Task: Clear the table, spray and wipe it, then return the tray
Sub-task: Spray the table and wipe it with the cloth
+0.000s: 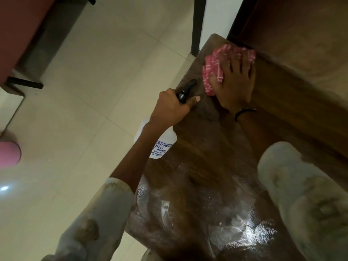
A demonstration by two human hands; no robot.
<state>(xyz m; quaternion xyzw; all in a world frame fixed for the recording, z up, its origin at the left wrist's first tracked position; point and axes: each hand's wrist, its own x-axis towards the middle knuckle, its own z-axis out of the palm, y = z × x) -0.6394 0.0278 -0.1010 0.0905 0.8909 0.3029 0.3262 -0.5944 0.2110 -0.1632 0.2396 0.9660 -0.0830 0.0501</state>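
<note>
A dark wooden table (197, 157) runs from the bottom of the view up to the far corner, with wet, shiny streaks on its near part. My right hand (234, 81) presses flat on a pink and white cloth (212, 70) near the table's far end. My left hand (173, 108) grips the neck of a white spray bottle (162, 142) with a black nozzle (188, 87), held at the table's left edge, nozzle pointing toward the cloth. No tray is in view.
A wooden wall or cabinet panel (293, 53) borders the table on the right. Pale floor tiles (79, 110) lie to the left. A dark post (198, 25) stands beyond the far corner. A reddish furniture piece (24, 34) is top left, a pink object (9, 153) at the left edge.
</note>
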